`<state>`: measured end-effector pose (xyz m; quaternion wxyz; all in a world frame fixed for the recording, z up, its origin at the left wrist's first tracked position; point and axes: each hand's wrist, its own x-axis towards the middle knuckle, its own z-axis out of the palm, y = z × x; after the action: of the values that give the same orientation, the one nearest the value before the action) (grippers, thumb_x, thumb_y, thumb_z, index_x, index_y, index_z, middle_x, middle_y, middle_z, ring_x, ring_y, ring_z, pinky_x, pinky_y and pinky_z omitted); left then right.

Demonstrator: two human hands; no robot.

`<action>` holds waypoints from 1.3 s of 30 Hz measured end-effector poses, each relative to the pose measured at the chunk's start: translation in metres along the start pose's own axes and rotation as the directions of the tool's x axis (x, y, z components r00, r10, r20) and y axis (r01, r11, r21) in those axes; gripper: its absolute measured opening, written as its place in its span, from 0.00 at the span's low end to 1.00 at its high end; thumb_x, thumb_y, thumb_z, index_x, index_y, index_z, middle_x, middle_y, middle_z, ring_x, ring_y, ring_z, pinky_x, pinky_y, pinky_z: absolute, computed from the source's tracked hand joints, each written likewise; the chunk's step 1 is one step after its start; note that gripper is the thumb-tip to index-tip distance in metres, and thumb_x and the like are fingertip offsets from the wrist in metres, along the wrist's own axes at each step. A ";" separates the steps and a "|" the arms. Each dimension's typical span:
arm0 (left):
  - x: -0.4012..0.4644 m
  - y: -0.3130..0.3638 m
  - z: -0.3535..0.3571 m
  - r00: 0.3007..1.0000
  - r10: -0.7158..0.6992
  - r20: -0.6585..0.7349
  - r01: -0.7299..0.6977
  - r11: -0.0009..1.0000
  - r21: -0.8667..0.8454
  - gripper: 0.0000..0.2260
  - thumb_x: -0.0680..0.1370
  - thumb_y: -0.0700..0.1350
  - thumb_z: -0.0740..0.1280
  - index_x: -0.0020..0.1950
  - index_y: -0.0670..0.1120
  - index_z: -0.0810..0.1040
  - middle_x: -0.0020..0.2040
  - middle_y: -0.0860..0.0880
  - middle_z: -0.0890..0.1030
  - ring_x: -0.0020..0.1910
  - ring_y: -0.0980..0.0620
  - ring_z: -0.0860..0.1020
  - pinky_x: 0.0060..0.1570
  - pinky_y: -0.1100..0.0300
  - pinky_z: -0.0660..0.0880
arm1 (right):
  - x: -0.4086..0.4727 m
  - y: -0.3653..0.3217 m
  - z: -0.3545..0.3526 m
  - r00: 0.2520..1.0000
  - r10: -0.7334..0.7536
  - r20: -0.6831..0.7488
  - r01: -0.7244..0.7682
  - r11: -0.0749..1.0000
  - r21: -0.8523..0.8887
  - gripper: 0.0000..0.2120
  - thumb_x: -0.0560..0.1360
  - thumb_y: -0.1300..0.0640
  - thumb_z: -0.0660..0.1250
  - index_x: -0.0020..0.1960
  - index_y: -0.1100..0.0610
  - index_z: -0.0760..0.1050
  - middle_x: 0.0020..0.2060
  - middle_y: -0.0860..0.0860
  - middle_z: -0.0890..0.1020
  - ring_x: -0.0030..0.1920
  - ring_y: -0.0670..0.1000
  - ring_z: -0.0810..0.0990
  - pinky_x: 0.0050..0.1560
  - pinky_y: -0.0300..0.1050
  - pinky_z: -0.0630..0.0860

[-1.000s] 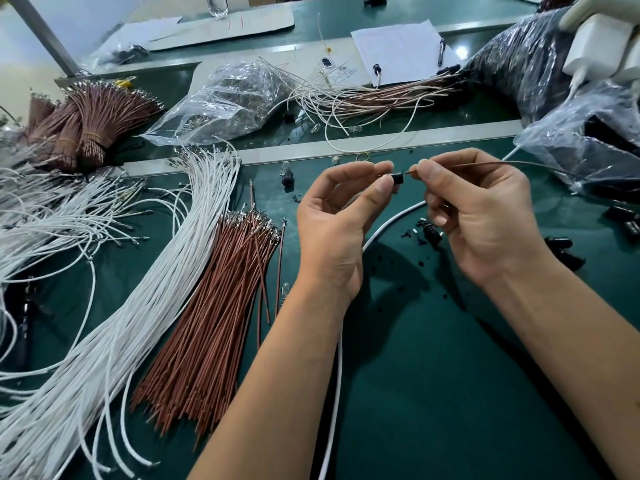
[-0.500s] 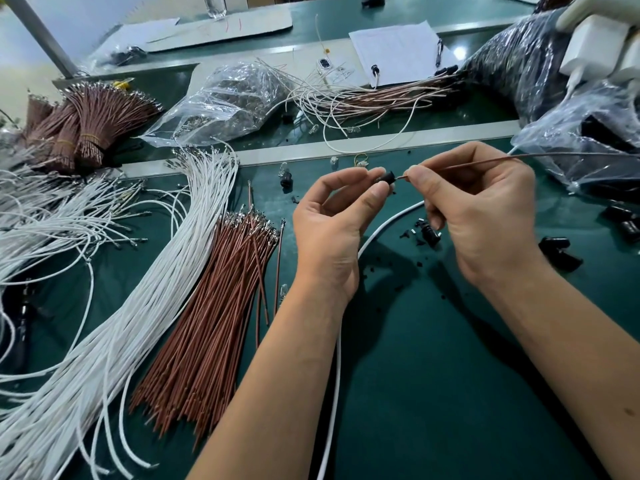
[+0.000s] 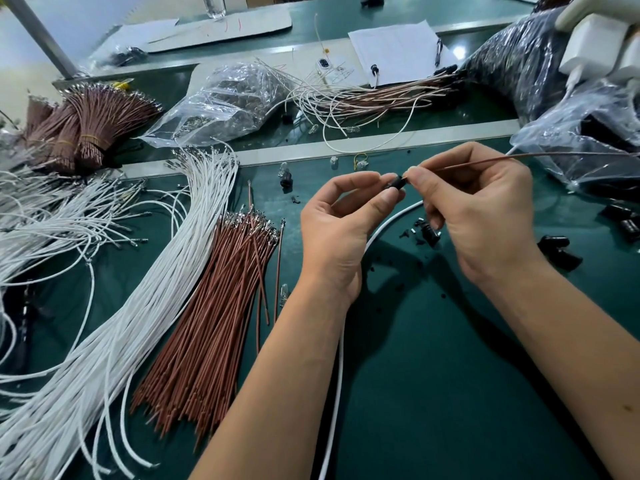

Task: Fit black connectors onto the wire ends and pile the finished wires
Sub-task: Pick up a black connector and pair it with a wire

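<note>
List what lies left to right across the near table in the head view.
White wires → brown wires → left hand → black connector → right hand → loose connectors.

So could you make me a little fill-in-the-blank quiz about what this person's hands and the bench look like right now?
1. The left hand pinches a small ____ connector.
2. The right hand pinches a thin ____ wire that runs off to the right.
3. On the mat, the loose brown wires lie just right of a long bundle of ____ wires.

Missing words: black; brown; white
</note>
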<state>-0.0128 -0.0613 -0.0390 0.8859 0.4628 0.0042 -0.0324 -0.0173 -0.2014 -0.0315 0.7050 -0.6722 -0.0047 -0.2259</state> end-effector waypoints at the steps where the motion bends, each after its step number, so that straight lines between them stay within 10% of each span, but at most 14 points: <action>1: 0.000 0.000 0.000 1.000 -0.002 -0.001 0.002 1.000 0.001 0.11 0.72 0.26 0.72 0.48 0.40 0.80 0.48 0.40 0.86 0.47 0.44 0.85 0.51 0.58 0.81 | 0.000 0.000 0.000 1.000 -0.003 0.006 0.003 1.000 -0.016 0.07 0.74 0.63 0.78 0.43 0.62 0.80 0.28 0.52 0.81 0.23 0.51 0.72 0.24 0.42 0.69; 13: -0.001 -0.001 -0.001 0.989 0.108 0.099 -0.136 0.929 0.344 0.12 0.70 0.29 0.76 0.46 0.42 0.80 0.43 0.44 0.87 0.42 0.51 0.85 0.46 0.61 0.80 | 0.003 -0.004 -0.005 0.962 0.215 0.166 -0.237 0.963 0.126 0.06 0.66 0.53 0.78 0.36 0.55 0.85 0.30 0.49 0.82 0.28 0.48 0.71 0.24 0.37 0.67; 20: -0.003 0.001 -0.002 0.985 0.100 0.138 -0.150 0.891 0.429 0.17 0.69 0.31 0.77 0.54 0.42 0.79 0.44 0.43 0.87 0.42 0.47 0.85 0.43 0.57 0.81 | -0.001 -0.003 -0.002 0.967 0.169 0.189 -0.157 0.985 -0.078 0.14 0.67 0.46 0.77 0.42 0.57 0.85 0.34 0.60 0.80 0.30 0.50 0.71 0.25 0.38 0.66; 25: -0.002 0.002 -0.003 0.986 0.079 0.144 -0.130 0.912 0.389 0.17 0.68 0.33 0.78 0.53 0.46 0.79 0.44 0.44 0.87 0.43 0.49 0.86 0.44 0.60 0.80 | 0.001 -0.004 -0.005 0.992 0.055 0.114 -0.054 0.998 -0.012 0.09 0.78 0.52 0.73 0.46 0.58 0.86 0.29 0.59 0.73 0.29 0.59 0.63 0.27 0.48 0.61; 29: -0.002 0.000 -0.003 0.988 0.077 0.132 -0.120 0.924 0.362 0.17 0.69 0.32 0.78 0.54 0.43 0.80 0.42 0.44 0.86 0.41 0.49 0.85 0.45 0.57 0.81 | 0.000 -0.002 -0.003 0.980 0.050 0.191 -0.023 0.990 -0.140 0.05 0.79 0.56 0.73 0.46 0.56 0.86 0.35 0.48 0.85 0.31 0.43 0.76 0.28 0.35 0.69; 34: 0.003 0.010 -0.004 0.999 -0.016 -0.031 0.014 0.997 -0.075 0.17 0.68 0.30 0.74 0.55 0.41 0.77 0.44 0.42 0.84 0.42 0.48 0.84 0.44 0.60 0.81 | -0.002 0.002 -0.002 0.961 0.093 0.259 -0.043 0.980 -0.192 0.13 0.76 0.44 0.73 0.48 0.54 0.83 0.36 0.51 0.83 0.31 0.44 0.75 0.27 0.41 0.72; 39: 0.002 0.012 -0.002 0.997 -0.068 -0.033 0.061 0.981 -0.182 0.14 0.69 0.32 0.73 0.52 0.39 0.77 0.41 0.42 0.83 0.39 0.48 0.84 0.42 0.62 0.81 | -0.006 0.002 0.001 0.937 -0.001 0.349 0.124 0.935 -0.332 0.05 0.77 0.56 0.76 0.42 0.53 0.84 0.29 0.44 0.82 0.30 0.39 0.74 0.34 0.31 0.70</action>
<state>-0.0099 -0.0525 -0.0305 0.9225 0.3806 0.0393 -0.0516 -0.0218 -0.1986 -0.0348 0.5550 -0.8151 -0.1093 -0.1249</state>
